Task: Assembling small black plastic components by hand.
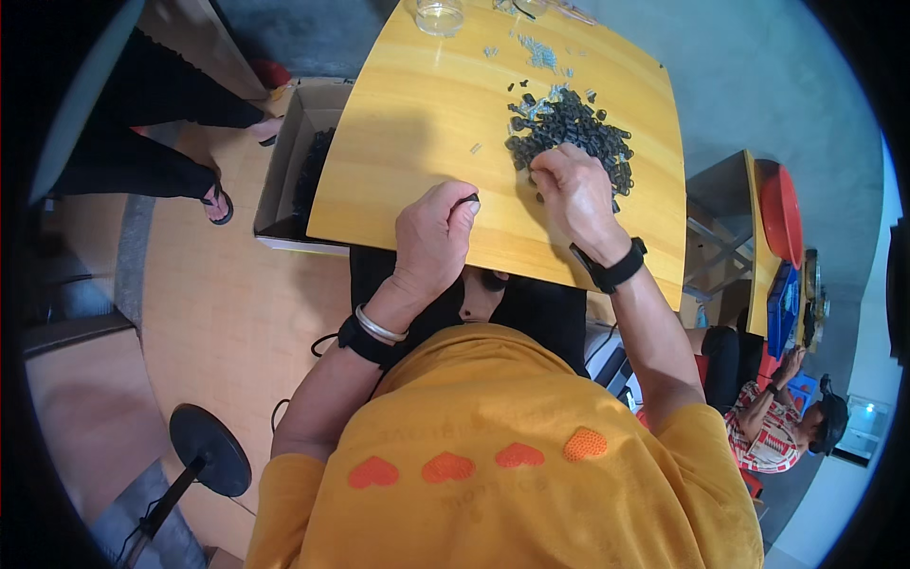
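Note:
My left hand (pixel 436 234) is closed above the near edge of the wooden table (pixel 408 123), a small black piece (pixel 469 200) pinched between thumb and forefinger. My right hand (pixel 575 190) is at the near side of a heap of small black parts (pixel 578 128), its fingers drawn together in a pinch. Whatever those fingertips hold, if anything, is hidden. Small silvery pieces (pixel 537 52) lie beyond the heap, some mixed into its far edge. A couple of thin metal pins (pixel 476 148) rest on the wood between my hands and the table's middle.
A clear round container (pixel 439 16) stands at the table's far edge. Left of the table, an open cardboard box (pixel 284 180) holds dark items. A person in black trousers (pixel 133 161) stands at far left. Another person (pixel 773 422) sits at right by a table with a red tray (pixel 779 213).

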`<state>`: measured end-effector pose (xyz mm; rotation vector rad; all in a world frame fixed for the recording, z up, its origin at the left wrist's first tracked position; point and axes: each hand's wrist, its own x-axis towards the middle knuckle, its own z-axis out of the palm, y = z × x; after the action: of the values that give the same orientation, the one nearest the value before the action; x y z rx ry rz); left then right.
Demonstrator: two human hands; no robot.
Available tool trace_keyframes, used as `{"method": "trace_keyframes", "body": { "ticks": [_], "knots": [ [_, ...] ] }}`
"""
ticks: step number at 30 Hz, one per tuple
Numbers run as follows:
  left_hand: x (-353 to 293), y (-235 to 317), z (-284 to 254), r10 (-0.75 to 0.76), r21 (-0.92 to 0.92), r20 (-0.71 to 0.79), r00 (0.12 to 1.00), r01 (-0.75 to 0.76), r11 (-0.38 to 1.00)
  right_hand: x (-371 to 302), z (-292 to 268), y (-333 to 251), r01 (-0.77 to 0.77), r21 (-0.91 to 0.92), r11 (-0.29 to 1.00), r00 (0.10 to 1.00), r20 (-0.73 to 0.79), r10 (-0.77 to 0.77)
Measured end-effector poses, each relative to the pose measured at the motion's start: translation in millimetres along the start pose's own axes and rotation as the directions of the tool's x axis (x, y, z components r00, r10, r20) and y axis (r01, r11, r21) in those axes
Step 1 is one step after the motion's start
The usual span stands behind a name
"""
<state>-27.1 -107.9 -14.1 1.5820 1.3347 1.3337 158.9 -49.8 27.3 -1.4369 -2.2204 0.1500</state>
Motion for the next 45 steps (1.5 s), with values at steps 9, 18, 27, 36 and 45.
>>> {"method": "trace_keyframes", "body": {
  "ticks": [9, 18, 27, 36, 45],
  "knots": [
    [11.4, -17.9, -7.7, 0.005, 0.001, -0.039, 0.999, -0.005, 1.000, 17.6, 27.4, 0.5, 0.092, -0.377, 0.922, 0.991, 0.121, -0.049],
    [26.5, -31.7, -14.3, -0.083, -0.156, -0.121, 0.989, 0.064, 0.986, 36.8, 23.7, -26.5, 0.192, -0.232, 0.953, 0.980, 0.101, -0.173],
    [27.0, -44.8, -12.8, -0.189, -0.403, -0.097, 0.977, 0.135, 0.905, 75.6, 83.5, -29.5, 0.228, -0.139, 0.964, 0.969, 0.129, -0.210],
    [17.8, -11.3, -21.6, -0.245, -0.552, 0.019, 0.969, 0.214, 0.806, 26.3, 28.2, -46.1, -0.357, 0.636, 0.685, 0.922, 0.357, 0.149],
    [1.6, 12.4, -11.9, -0.116, -0.565, 0.161, 0.980, 0.188, 0.804, -1.4, -18.0, -56.6, -0.372, 0.786, 0.494, 0.921, 0.378, 0.092]
  ]
}}
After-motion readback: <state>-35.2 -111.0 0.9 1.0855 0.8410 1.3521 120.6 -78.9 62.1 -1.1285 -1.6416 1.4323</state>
